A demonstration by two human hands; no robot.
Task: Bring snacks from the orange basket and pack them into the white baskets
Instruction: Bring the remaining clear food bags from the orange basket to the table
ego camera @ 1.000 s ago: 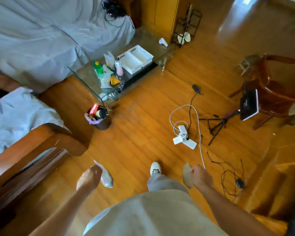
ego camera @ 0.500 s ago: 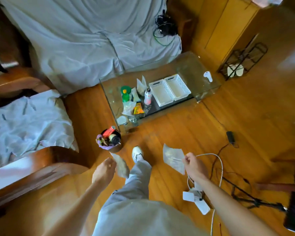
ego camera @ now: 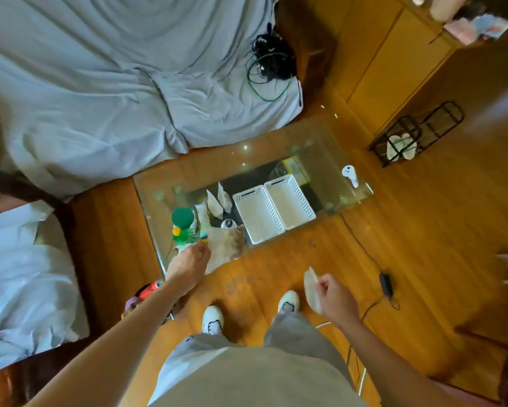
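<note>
- Left hand (ego camera: 189,264) out at 11 o'clock from the body, fingers pinching a clear snack packet (ego camera: 226,245) by its near-left corner; packet hanging over the near edge of the glass table (ego camera: 329,148).
- Right hand (ego camera: 336,299) at 1 o'clock, low over the wooden floor (ego camera: 423,230), fingers curled and gripping a second clear packet (ego camera: 311,286), seen edge-on.
- Two white baskets (ego camera: 273,208) side by side on the table at 12 o'clock, touching along their long sides, just beyond and to the right of the left-hand packet.
- More clear packets (ego camera: 219,201) standing at 10 o'clock from the baskets, next to a green-capped bottle (ego camera: 182,220).
- White remote-like object (ego camera: 350,175) alone on the table's far right corner, at 2 o'clock from the baskets.
- Sofa under a pale blue sheet (ego camera: 115,83) beyond the table at 11 o'clock, a tangle of black and green cables (ego camera: 270,66) on it.
- Black wire rack (ego camera: 414,133) on the floor at 2 o'clock.
- White shoes (ego camera: 213,318) planted on the floor, toes towards the table.
</note>
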